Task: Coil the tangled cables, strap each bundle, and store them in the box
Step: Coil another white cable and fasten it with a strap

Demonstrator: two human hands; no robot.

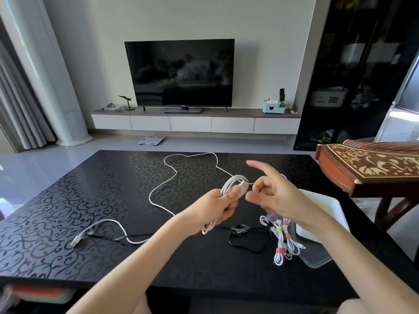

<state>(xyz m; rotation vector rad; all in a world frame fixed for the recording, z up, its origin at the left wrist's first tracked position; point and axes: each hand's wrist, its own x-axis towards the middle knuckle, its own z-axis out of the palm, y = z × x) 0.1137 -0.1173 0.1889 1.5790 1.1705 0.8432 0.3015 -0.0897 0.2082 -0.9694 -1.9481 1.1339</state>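
Above the glossy, scroll-patterned black table, a round coil of white cable is gripped by the left hand. Its thin strap is pinched by the right hand. Strapped white bundles are laid beside the white box.

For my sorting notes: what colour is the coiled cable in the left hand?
The coiled cable is white; head view shows it.

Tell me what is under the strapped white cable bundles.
The strapped white cable bundles lie partly on a clear plastic lid on the black patterned table; the right forearm hides their far ends.
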